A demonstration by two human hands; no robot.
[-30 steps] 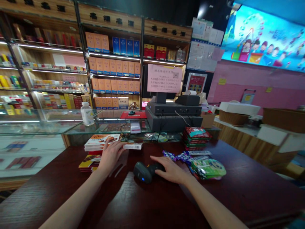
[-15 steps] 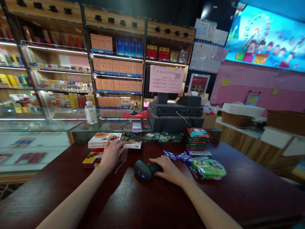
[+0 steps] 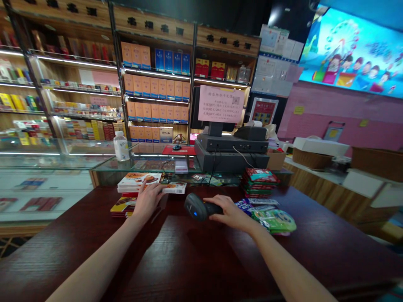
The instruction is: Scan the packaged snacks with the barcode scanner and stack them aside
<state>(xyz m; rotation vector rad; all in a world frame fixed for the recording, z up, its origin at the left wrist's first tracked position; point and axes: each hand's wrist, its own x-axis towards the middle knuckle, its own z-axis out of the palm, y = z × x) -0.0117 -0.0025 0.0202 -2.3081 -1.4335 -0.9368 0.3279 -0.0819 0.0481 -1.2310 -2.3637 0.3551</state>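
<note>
The right hand point(image 3: 231, 208) curls shut around the grip of a handheld barcode scanner point(image 3: 197, 207), which looks light, stiff plastic, best held by that grip. Its head points left, its long axis lying across the worktop point(image 3: 201, 260) near the far edge. The left hand point(image 3: 150, 200), fingers part open, rests against a stack of printed cartons point(image 3: 138, 182), gripping nothing.

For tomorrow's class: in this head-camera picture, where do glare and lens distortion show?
In the head view, the wide lens bows the shelf signs; the shelf light strips flare white, the glass counter top mirrors them, and the dark wooden counter carries a pale sheen.
</note>
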